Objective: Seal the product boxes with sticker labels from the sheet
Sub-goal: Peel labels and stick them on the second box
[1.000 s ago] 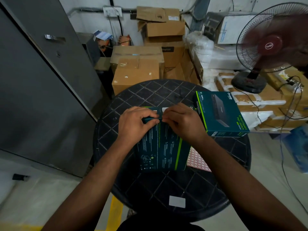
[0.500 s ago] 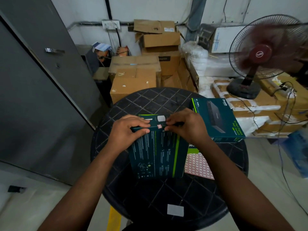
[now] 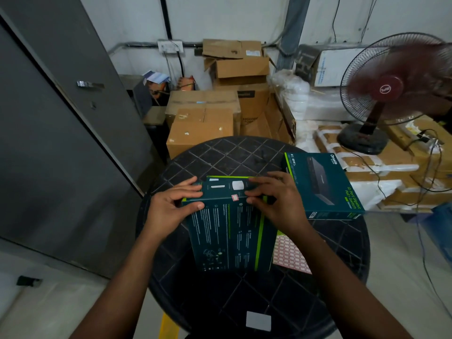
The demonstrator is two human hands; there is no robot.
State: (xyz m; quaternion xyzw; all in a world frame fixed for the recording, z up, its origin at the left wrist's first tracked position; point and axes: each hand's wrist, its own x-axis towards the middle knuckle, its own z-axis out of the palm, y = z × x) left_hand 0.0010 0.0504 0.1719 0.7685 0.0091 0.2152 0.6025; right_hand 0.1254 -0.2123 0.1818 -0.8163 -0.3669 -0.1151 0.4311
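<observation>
2 teal product boxes sit on the round black tabletop (image 3: 220,302): the one I am working on (image 3: 230,231) lies at the centre of the frame with its printed back panel up, and a second switch box (image 3: 322,184) rests just beside it at centre right, tilted, with its far side off the tabletop edge. My left hand (image 3: 171,206) clamps the near box at its upper left corner, thumb on the top panel and fingers curled over the end flap. My right hand (image 3: 276,204) is pressed on the upper right of the same edge, fingertips bunched close to a small red-bordered sticker label (image 3: 235,197) that straddles the seam between the end flap and the top panel. The label looks stuck down, so I judge this seal nearly done, needing only a firm rub.

1 sheet of sticker labels (image 3: 289,253) pokes out from under the box's lower right side, below my right wrist.

Handling seems easy: the carton is stiff cardboard with smooth printed faces, probably moderate in weight given the device inside, so I would grip it by the 2 long edges or opposite corners rather than the flap. The labels are thin and flimsy and will curl or stick to my fingers; each is best peeled by 1 corner.
</observation>
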